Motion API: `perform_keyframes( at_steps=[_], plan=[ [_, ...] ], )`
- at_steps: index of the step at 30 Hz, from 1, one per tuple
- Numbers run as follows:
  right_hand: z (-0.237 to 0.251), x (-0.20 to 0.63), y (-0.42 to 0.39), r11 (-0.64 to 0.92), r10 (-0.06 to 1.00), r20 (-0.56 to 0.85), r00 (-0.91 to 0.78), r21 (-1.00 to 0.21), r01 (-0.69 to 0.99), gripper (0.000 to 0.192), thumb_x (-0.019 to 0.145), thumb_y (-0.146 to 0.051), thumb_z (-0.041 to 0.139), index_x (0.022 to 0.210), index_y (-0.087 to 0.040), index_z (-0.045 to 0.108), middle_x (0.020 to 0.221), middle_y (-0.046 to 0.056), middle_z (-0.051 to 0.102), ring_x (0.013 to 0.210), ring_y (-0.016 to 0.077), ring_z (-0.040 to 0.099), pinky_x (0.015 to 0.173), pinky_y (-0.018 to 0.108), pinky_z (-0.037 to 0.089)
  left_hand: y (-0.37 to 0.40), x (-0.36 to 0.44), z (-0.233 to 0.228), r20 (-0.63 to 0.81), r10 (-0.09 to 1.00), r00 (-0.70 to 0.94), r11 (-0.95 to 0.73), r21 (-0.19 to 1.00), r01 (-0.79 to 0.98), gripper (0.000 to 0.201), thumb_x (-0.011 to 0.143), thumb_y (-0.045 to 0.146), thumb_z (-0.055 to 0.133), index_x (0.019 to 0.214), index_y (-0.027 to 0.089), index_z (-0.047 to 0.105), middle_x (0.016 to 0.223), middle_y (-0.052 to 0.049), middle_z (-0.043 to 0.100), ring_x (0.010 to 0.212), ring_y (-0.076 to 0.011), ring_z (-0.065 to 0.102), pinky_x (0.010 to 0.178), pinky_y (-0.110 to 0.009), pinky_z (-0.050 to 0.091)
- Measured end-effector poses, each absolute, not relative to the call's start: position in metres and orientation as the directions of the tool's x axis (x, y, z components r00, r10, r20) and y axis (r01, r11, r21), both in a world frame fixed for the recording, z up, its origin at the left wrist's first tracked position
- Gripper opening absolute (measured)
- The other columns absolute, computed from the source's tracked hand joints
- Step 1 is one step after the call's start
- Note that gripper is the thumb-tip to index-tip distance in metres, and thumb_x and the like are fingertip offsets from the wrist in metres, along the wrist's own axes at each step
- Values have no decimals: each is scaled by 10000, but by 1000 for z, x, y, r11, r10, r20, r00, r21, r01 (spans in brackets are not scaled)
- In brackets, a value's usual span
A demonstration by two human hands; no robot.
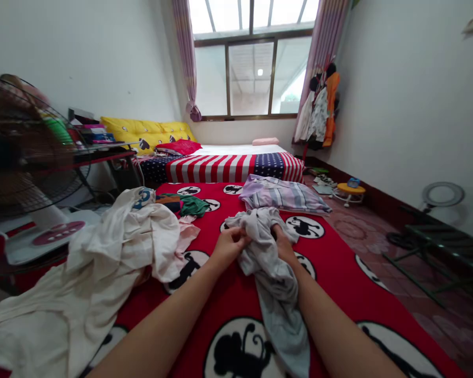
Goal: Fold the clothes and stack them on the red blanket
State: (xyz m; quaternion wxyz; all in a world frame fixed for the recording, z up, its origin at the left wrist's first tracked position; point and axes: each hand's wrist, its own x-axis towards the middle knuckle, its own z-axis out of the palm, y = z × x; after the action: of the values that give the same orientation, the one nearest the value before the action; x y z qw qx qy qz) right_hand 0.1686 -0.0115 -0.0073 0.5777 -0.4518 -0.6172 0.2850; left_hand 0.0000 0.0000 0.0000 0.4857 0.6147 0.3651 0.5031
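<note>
White walls enclose a bedroom lit by a wide window (252,68) at the far end, flanked by striped pink curtains (186,58). Foreground: a bed with a red blanket (339,273) printed with black figures in white discs. Centre: both hands grip a crumpled grey garment (266,252), which lies bunched on the blanket between them and trails toward the viewer between the forearms. Left hand (229,245): fingers curled closed, pinching a fold at the garment's left edge. Right hand (283,245): closed on the cloth, partly buried in it, so the fingertips cannot be seen. Left of the hands: a heap of cream-white clothes (114,247), just beside the left forearm, with a green piece (194,206) and a pink piece beyond it. Behind the garment, apart from it: a folded striped lilac garment (284,195). Farther back: a stars-and-stripes cover (228,167), yellow pillows (145,131) and a red cushion (179,147). Far left: a standing fan (27,152), blurred. Right side: tiled floor (374,236), a small yellow stool (350,190), a ring-shaped lamp (443,194) against the wall, and clothes hanging on a rack (321,107) by the window.
</note>
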Motion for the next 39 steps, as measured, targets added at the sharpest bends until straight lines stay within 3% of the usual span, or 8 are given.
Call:
perform_keyframes(
  at_steps=[7,11,15,19,23,28,34,39],
  plan=[
    [3,181,-13,167,971,103,214,-939,-302,414,585,-322,777,942,-150,659,775,19,710,638,147,639,548,239,506,17,-46,12,152,988,-36,-149,842,-519,315,569,326,827,760,140,658,681,6,659,578,-109,574,560,-199,431],
    [28,189,-15,281,901,84,426,-861,-425,313,500,-247,785,759,-148,640,538,-75,586,384,41,450,341,137,332,31,-71,24,159,970,-184,-242,727,-643,239,600,245,787,718,158,598,653,36,643,585,-95,587,612,-195,464],
    [65,191,-26,443,815,177,552,-804,-396,218,524,-186,734,710,-138,631,493,-73,575,362,54,490,334,137,383,34,-80,36,144,953,-265,-296,619,-728,185,645,179,741,715,161,571,652,27,638,601,-107,605,643,-217,492],
    [99,189,-43,607,716,277,641,-701,-374,159,612,-150,674,763,-158,625,641,-38,677,504,109,653,462,179,531,31,-79,43,160,943,-293,-314,721,-617,171,701,233,711,764,178,561,677,25,603,618,-118,595,655,-244,501],
    [115,178,-55,593,771,344,535,-693,-410,144,665,-124,654,804,-159,637,736,-14,710,645,139,711,590,215,582,12,-61,51,433,794,-426,-505,861,-65,218,753,265,686,927,197,575,908,-26,618,815,-159,606,735,-275,489],
    [115,156,-68,467,880,362,307,-778,-421,207,659,-198,711,858,-171,664,801,6,731,669,158,715,585,228,585,-34,-20,75,754,656,-30,-682,609,406,219,800,377,675,948,217,655,1038,-56,647,995,-218,589,903,-350,444],
    [114,153,-70,459,885,372,279,-797,-393,178,677,-237,720,829,-157,671,653,-30,663,409,54,533,391,158,452,-38,-16,78,426,886,184,-457,869,188,350,652,386,787,905,168,682,708,-26,670,616,-170,594,551,-251,426],
    [102,173,-49,429,853,175,492,-772,-469,107,688,-148,686,786,-166,645,574,-72,613,370,37,483,357,136,405,-28,-39,84,235,862,450,-255,967,-16,277,689,399,763,720,128,719,662,-36,666,575,-143,577,521,-223,395]
  ],
)
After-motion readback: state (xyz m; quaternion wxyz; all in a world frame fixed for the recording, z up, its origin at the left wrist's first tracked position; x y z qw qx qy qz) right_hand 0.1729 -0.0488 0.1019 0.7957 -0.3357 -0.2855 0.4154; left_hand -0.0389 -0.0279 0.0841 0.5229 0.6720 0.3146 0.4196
